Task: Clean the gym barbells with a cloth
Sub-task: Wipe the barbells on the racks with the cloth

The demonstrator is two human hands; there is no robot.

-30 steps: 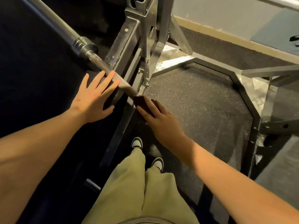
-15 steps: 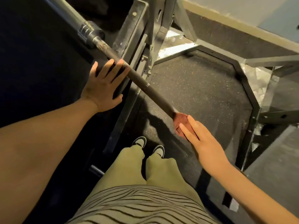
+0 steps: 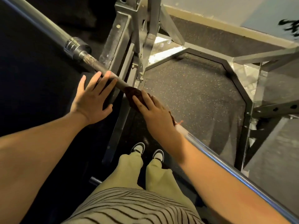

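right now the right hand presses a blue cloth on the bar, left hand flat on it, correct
Not blue: the head view shows a dark reddish-brown cloth under the right hand on the bar; the left hand lies flat on it.

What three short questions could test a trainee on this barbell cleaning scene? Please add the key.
1. Which hand presses the cloth onto the barbell? A left, B right, C both.
2. True or false: the left hand rests on the barbell with straight fingers.
3. Fill in: the cloth's colour is ___.
Key: 1 B, the right hand; 2 true; 3 brown.
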